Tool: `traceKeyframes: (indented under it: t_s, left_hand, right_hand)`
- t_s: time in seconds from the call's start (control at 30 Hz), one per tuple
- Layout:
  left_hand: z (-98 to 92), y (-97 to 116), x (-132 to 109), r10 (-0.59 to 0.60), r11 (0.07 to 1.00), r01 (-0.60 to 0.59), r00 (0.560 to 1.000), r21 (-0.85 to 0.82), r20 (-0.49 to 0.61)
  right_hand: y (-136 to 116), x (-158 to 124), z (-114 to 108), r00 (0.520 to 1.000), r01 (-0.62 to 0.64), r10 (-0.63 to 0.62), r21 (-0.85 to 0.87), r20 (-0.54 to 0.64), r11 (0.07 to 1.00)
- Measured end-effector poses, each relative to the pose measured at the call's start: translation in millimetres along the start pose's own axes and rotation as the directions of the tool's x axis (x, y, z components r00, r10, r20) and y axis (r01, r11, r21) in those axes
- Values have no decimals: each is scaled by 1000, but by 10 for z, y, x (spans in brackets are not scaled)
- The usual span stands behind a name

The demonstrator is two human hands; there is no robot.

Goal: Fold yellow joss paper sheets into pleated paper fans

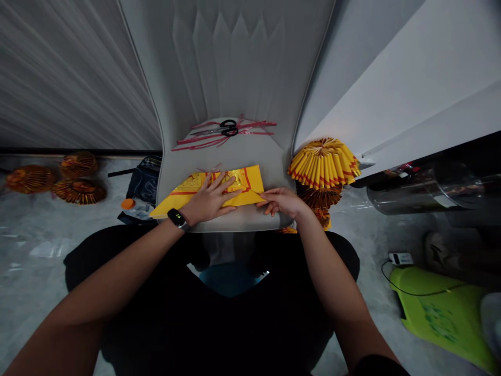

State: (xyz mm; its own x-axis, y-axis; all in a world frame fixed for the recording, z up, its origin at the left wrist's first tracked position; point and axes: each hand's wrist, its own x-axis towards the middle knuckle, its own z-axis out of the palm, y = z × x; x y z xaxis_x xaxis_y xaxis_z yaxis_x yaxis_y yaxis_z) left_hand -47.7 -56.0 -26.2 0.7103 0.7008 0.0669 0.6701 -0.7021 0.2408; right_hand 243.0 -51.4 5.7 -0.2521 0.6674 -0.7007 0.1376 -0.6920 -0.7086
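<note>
A yellow paper sheet with red borders and gold print lies partly folded on the seat of a grey chair. My left hand rests flat on the paper, fingers spread, with a watch on the wrist. At the paper's right end my right hand pinches its near corner between thumb and forefinger. Behind the paper, black-handled scissors lie across several pink-red plastic strips. A bit of pink strip also shows just behind the paper, partly hidden.
Pleated yellow paper fans are stacked right of the chair. More pleated gold bundles sit on the floor at left, near a dark backpack and an orange-capped bottle. A green object with a cable stands at lower right.
</note>
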Motion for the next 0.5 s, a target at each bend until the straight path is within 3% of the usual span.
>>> traceKeyframes:
  t_s: [0.2,0.5]
  left_hand:
    - [1,-9,-8,-11,1000,11,1000,-11,-1]
    - [14,-23,-1,-36,998,34,999,-52,-32]
  right_hand:
    - [32,62,-39,999,5,-6,25,35,1000]
    - [72,116,35,995,79,-85,-99,-50,992]
